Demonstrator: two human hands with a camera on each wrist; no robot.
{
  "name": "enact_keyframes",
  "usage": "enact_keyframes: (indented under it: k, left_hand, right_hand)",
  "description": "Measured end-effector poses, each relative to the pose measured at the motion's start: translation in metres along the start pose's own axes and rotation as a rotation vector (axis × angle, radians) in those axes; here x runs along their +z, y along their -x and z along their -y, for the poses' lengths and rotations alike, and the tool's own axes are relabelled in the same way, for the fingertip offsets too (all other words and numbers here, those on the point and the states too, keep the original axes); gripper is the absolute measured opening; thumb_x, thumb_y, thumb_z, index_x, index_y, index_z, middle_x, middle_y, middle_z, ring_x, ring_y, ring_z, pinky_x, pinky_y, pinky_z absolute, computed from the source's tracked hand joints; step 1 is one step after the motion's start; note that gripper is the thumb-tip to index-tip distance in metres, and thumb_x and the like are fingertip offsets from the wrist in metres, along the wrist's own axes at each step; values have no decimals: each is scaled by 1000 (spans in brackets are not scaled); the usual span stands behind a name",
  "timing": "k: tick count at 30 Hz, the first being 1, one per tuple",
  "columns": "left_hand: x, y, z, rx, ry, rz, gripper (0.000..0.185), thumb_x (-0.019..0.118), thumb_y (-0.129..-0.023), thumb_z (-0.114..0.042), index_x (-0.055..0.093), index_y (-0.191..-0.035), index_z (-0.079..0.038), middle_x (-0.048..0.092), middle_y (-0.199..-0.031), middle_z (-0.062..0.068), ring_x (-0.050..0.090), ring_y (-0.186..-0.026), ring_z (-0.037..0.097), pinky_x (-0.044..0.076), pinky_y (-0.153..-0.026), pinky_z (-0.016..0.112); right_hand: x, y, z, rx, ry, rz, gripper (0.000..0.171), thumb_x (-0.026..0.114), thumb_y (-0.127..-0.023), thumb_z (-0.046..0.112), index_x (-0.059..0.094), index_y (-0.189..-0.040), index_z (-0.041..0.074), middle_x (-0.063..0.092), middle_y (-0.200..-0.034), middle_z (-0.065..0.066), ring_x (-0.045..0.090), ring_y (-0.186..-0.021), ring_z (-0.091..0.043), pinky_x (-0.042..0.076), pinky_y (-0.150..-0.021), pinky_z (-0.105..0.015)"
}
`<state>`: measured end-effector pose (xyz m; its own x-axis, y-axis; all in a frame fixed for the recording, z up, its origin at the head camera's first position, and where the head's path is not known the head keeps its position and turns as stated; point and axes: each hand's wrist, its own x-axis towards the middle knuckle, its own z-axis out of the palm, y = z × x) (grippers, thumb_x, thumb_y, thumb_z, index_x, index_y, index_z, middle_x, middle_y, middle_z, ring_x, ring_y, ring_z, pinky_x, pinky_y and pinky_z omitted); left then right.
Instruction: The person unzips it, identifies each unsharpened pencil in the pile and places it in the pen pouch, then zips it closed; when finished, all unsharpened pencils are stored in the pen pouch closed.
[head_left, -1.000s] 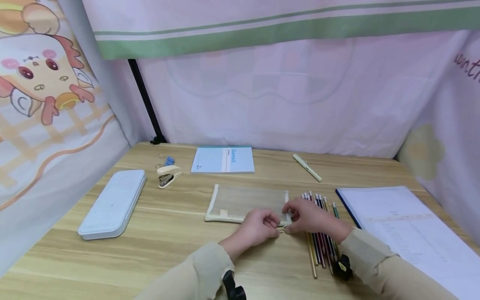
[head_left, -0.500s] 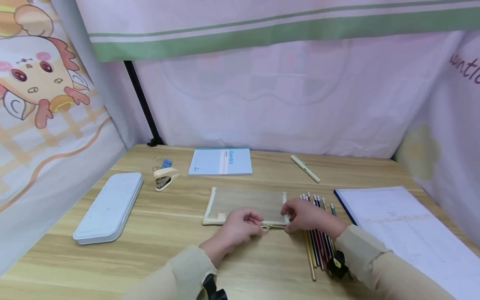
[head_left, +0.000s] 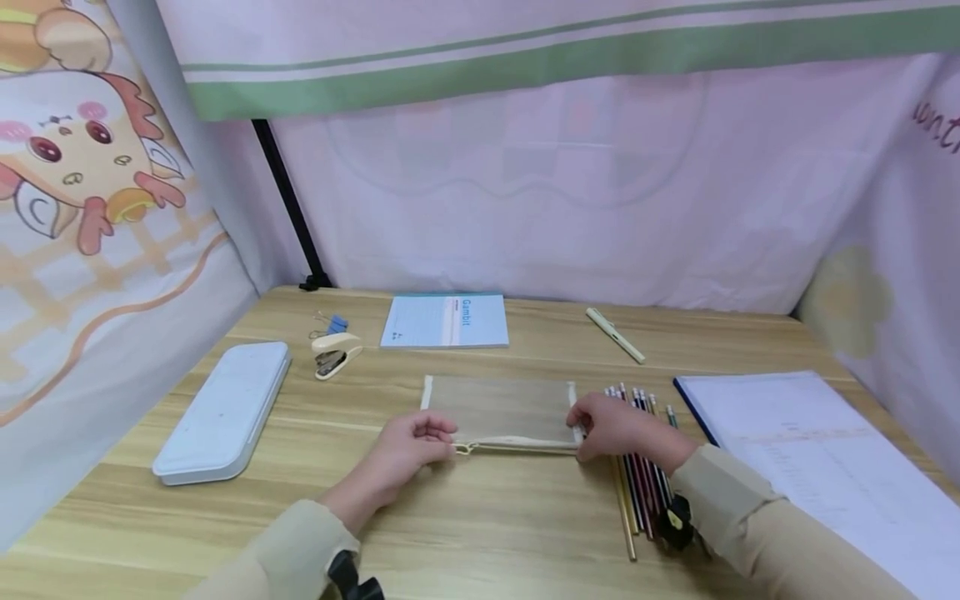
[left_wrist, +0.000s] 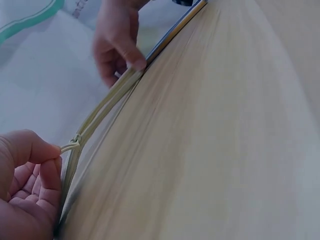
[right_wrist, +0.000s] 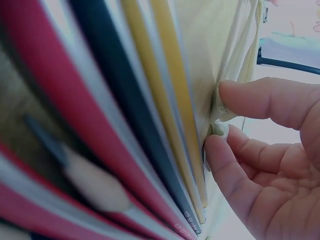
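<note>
A see-through mesh zip pouch (head_left: 498, 408) with pale edging lies flat at the middle of the table, its zip along the near edge. My left hand (head_left: 401, 454) is at the pouch's near left corner. In the left wrist view its thumb and a finger pinch the looped zipper pull (left_wrist: 70, 146). My right hand (head_left: 618, 427) pinches the near right corner of the pouch, also seen in the right wrist view between thumb and fingers. Several pencils (head_left: 633, 492) lie in a loose bundle under and beside the right wrist, partly hidden by it.
A white pencil case (head_left: 225, 412) lies at the left. Behind it are a cream stapler (head_left: 335, 354) and blue binder clips (head_left: 337, 323). A light blue notebook (head_left: 445, 321) and a pale pen (head_left: 615, 336) lie farther back. Papers on a blue-edged board (head_left: 802, 450) lie at the right.
My left hand has slid leftward along the pouch's near edge with the zipper pull, from near the right corner to the left end. My right hand has stayed at the right corner.
</note>
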<state>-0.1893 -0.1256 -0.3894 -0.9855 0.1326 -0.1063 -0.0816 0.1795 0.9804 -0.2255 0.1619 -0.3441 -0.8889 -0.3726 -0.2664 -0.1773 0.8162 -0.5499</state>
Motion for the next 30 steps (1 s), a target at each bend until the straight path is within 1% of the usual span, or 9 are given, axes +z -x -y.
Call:
enact_keyframes:
  k: [3,7,11,14,19,22,26,28,30]
  left_hand:
    - [-17,3,2,-13,-2,-29,33,70,-69,5,61,-101,5,61,-86,8,56,-73,15,49,-59,20]
    - [-41,9,4,-35,-28,-39,35,70,-70,3,60,-103,5,60,-86,6,55,-73,14,48,-57,20]
    - [-63,17,7,-30,-42,-24,38,67,-71,4,58,-107,8,61,-86,5,56,-74,13,50,-60,21]
    - [-73,22,8,-25,-38,10,39,66,-72,4,56,-109,10,60,-88,6,57,-76,13,51,-65,22]
    - [-82,26,8,-37,-36,65,42,67,-73,1,54,-111,11,59,-90,7,57,-78,14,52,-68,23]
    - [-85,26,10,-36,-74,97,41,69,-73,-1,55,-110,10,60,-90,6,57,-79,13,52,-69,23]
    - [-82,20,3,-42,-207,162,40,71,-73,-5,58,-109,6,60,-90,7,56,-80,15,52,-70,25]
    - [-78,14,-7,-33,-287,166,43,71,-73,-6,57,-112,3,59,-94,10,55,-83,18,52,-72,27]
    - [-73,8,-19,13,-339,152,48,72,-74,-7,55,-118,1,58,-101,13,55,-89,21,51,-77,31]
  right_hand:
    - [-1,0,1,2,4,1,40,76,-64,1,61,-101,0,56,-89,-6,50,-79,-18,47,-72,-33]
    - [-1,0,2,-8,9,7,38,75,-64,0,61,-100,-1,56,-88,-6,50,-79,-18,46,-71,-32]
    - [-2,-1,2,3,14,20,38,74,-65,0,61,-100,-1,56,-89,-7,50,-80,-18,46,-71,-32]
    - [-2,-2,3,17,11,28,37,73,-65,-1,61,-100,1,56,-89,-6,50,-80,-18,46,-71,-31]
    - [1,-4,4,-2,-7,38,37,72,-65,-4,61,-100,0,56,-88,-6,50,-79,-18,47,-70,-31]
    - [1,-4,4,-29,0,48,38,73,-66,-4,61,-101,-1,56,-89,-6,50,-79,-18,47,-71,-31]
    - [-1,0,0,-82,49,53,39,74,-66,-1,60,-102,-2,55,-89,-6,49,-79,-17,46,-71,-31]
    - [-3,1,-2,-108,55,52,39,75,-66,0,60,-103,-2,55,-88,-6,49,-79,-17,45,-70,-30]
    - [-4,1,-3,-137,47,61,39,74,-67,0,59,-103,-3,54,-87,-6,48,-77,-17,44,-68,-30]
